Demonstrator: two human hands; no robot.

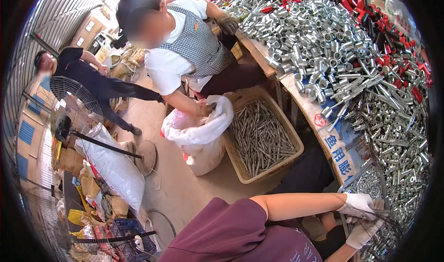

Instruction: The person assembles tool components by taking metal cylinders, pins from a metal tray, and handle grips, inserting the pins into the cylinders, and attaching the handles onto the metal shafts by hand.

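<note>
My left hand (357, 204), in a white glove, is at the lower right over the near edge of the workbench. Just below it, my right hand (364, 233) wears a similar white glove. Both hands are close together with their fingers curled, and thin dark strands (392, 221) show beside the fingertips. What the fingers grip is too small and blurred to make out. Next to my left hand lies a shallow tray of small metal parts (368, 181). A heap of silvery metal fittings (407, 183) spreads beyond both hands.
Metal sleeves (310, 35) and red-handled parts (384, 26) cover the bench farther off. A tan crate (296, 152) of metal rods stands beside a white sack (199, 137), where a seated co-worker (194, 45) has one hand. Another person (92, 77) stands behind a fan (76, 100).
</note>
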